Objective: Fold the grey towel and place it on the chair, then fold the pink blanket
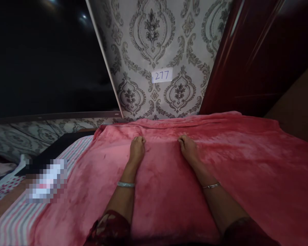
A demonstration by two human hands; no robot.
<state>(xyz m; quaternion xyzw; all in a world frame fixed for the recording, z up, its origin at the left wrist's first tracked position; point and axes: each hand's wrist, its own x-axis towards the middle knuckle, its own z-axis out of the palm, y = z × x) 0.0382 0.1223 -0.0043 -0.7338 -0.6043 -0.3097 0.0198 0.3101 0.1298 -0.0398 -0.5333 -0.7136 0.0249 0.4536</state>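
A plush, softly sheened blanket (220, 164) is shown over striped woven cloth (17, 222); glossy dark wood (246, 58) is seen beside matt patterned wallpaper (154, 34).

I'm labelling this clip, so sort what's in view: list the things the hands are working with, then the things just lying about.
In hand:
- pink blanket, spread over the bed
- left hand, fingers curled into the blanket
- right hand, fingers curled into the blanket

Lying about:
- striped sheet under the blanket
- paper label reading 277, on the wallpaper
- dark wardrobe
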